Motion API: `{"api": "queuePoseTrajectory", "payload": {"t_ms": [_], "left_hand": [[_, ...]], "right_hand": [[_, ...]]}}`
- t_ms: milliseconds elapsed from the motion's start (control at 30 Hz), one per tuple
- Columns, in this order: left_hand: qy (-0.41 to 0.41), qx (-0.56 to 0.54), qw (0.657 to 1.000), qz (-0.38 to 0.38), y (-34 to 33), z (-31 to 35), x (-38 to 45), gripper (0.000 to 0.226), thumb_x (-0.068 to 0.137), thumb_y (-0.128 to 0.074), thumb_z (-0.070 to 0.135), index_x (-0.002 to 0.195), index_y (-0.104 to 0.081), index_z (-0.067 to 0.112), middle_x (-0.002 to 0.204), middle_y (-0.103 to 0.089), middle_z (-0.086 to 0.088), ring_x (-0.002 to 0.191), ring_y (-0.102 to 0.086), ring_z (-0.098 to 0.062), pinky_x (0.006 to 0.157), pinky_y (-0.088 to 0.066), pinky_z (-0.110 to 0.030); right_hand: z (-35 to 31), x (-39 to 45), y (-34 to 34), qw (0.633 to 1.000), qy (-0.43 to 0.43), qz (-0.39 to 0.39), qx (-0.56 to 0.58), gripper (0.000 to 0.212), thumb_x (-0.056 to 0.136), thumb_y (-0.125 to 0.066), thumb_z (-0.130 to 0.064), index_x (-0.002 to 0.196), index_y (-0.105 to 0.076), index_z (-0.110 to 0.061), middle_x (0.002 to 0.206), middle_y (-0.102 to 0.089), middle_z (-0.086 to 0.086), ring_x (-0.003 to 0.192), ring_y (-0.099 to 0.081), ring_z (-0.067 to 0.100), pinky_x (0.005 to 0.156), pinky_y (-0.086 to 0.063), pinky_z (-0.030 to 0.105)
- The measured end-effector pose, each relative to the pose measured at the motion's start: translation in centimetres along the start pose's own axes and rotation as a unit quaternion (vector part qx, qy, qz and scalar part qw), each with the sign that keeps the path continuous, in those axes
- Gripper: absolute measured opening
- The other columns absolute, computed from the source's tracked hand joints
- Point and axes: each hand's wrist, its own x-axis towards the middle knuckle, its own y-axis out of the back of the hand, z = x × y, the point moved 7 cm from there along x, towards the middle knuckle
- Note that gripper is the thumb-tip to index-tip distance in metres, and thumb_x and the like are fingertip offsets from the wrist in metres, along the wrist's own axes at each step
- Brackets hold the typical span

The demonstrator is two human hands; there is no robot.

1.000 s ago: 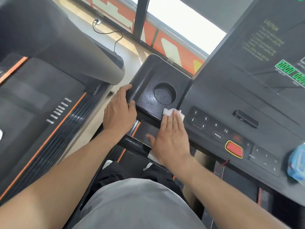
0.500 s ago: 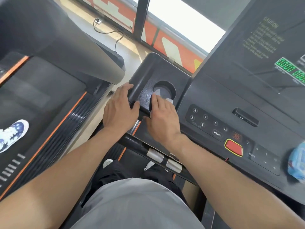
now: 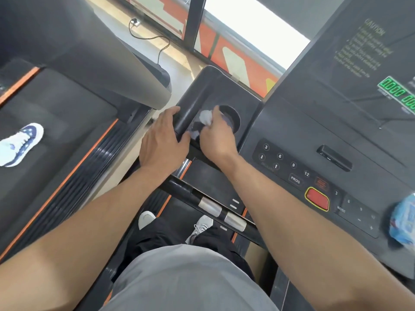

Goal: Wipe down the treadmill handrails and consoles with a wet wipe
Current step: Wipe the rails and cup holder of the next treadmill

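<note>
Right hand: the right hand (image 3: 215, 140) is bunching the wet wipe (image 3: 205, 117) in curled fingers and rubbing it over the console's side tray (image 3: 211, 90), at 9 o'clock of the cup well (image 3: 233, 120).
Left hand: the left hand (image 3: 161, 142) is wrapping the tray's rounded left edge, fingers over it and thumb against it, seemingly bracing.
Wipe: crumpled white wad, looking damp and soft; part is lying under the knuckles.
Risk, keypad: the keypad (image 3: 289, 164) and red stop button (image 3: 317, 198) are sitting at 4 o'clock of the wiping hand; a wide sweep could be pressing keys while the green display (image 3: 395, 90) is lit.
Risk, wipe: a loose pinch could be dropping the wad into the well.
Surfaces: tray is matte black plastic, finely textured; handrail (image 3: 202, 198) is a glossy black bar with two metal sensor plates.
Spare pack: a blue wipe packet (image 3: 404, 221) is resting on the console at 3 o'clock.
</note>
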Motion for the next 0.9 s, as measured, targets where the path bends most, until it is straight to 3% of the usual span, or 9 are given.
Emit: {"api": "queuePoseTrajectory", "payload": {"t_ms": [100,233,333,400,467,533,667,767,900], "left_hand": [[0.006,-0.011,1.000,0.002,0.2,-0.2,0.1,0.054,0.094,-0.064,0.030,0.143,-0.043,0.025,0.142,-0.055,0.008,0.127,-0.054,-0.020,0.099,-0.041,-0.037],[0.007,-0.036,0.999,0.001,0.6,-0.3,0.1,0.048,0.096,-0.060,0.023,0.141,-0.045,0.025,0.141,-0.056,0.010,0.125,-0.054,-0.018,0.101,-0.042,-0.038],[0.024,-0.113,0.993,0.028,1.0,-0.6,-0.2,0.042,0.095,-0.058,0.012,0.134,-0.052,0.025,0.131,-0.063,0.015,0.121,-0.057,-0.012,0.106,-0.044,-0.040],[0.028,-0.194,0.979,0.058,1.6,-0.8,-0.8,0.035,0.096,-0.059,0.009,0.128,-0.057,0.022,0.120,-0.068,0.015,0.117,-0.060,-0.005,0.107,-0.047,-0.036],[0.041,-0.272,0.960,0.058,2.1,-0.3,-2.7,0.026,0.099,-0.060,0.013,0.126,-0.061,0.016,0.115,-0.070,0.012,0.113,-0.063,-0.002,0.102,-0.049,-0.025],[0.080,-0.333,0.939,0.040,1.9,0.3,-5.2,0.025,0.099,-0.064,0.019,0.124,-0.063,0.016,0.112,-0.072,0.011,0.107,-0.066,-0.001,0.093,-0.050,-0.017],[0.167,-0.376,0.910,0.054,1.1,0.0,-9.9,0.021,0.089,-0.075,0.019,0.108,-0.067,0.013,0.099,-0.077,-0.001,0.088,-0.071,-0.011,0.076,-0.055,-0.027],[0.214,-0.386,0.893,0.086,0.9,-0.3,-12.1,0.012,0.092,-0.073,0.023,0.097,-0.071,0.013,0.092,-0.076,-0.010,0.083,-0.069,-0.019,0.088,-0.056,-0.047],[0.239,-0.398,0.879,0.107,0.4,0.5,-14.6,0.008,0.090,-0.075,0.021,0.092,-0.071,0.014,0.086,-0.074,-0.009,0.080,-0.068,-0.019,0.093,-0.056,-0.051]], "right_hand": [[1.1,-1.3,1.0,0.959,0.148,-0.026,-0.240,0.059,0.085,-0.047,0.002,0.143,-0.045,-0.008,0.088,-0.058,0.008,0.086,-0.053,0.036,0.073,-0.030,0.036],[2.4,-1.1,3.9,0.838,0.238,0.000,-0.491,0.038,0.086,-0.042,-0.011,0.120,-0.060,-0.014,0.092,-0.068,0.006,0.099,-0.060,0.033,0.098,-0.033,0.038],[1.7,-1.2,4.6,0.942,0.176,-0.032,-0.284,0.033,0.089,-0.042,-0.002,0.105,-0.058,-0.025,0.090,-0.064,0.004,0.086,-0.057,0.030,0.078,-0.041,0.042],[0.6,-2.2,4.5,0.987,0.153,-0.003,-0.051,0.032,0.098,-0.044,-0.005,0.109,-0.060,-0.031,0.100,-0.068,-0.008,0.085,-0.060,0.010,0.078,-0.047,0.027],[-0.1,-3.9,3.7,0.981,0.116,-0.006,0.152,0.013,0.100,-0.057,-0.018,0.111,-0.062,-0.022,0.100,-0.071,-0.007,0.088,-0.065,0.002,0.082,-0.052,0.022],[0.0,-5.4,1.9,0.942,0.053,-0.083,0.321,0.021,0.098,-0.065,-0.026,0.111,-0.065,-0.010,0.103,-0.075,0.009,0.099,-0.072,0.027,0.090,-0.059,0.043],[1.4,-7.5,0.0,0.925,0.009,-0.163,0.343,0.029,0.102,-0.062,-0.029,0.112,-0.073,-0.003,0.106,-0.077,0.016,0.104,-0.073,0.034,0.096,-0.058,0.048],[2.9,-8.4,-0.1,0.926,-0.011,-0.197,0.320,0.043,0.106,-0.050,-0.040,0.111,-0.075,-0.005,0.102,-0.078,0.015,0.100,-0.075,0.029,0.091,-0.061,0.041],[5.1,-9.6,0.0,0.912,-0.070,-0.186,0.359,0.044,0.107,-0.045,-0.044,0.114,-0.073,-0.011,0.107,-0.077,0.014,0.095,-0.075,0.026,0.090,-0.061,0.044]]}}
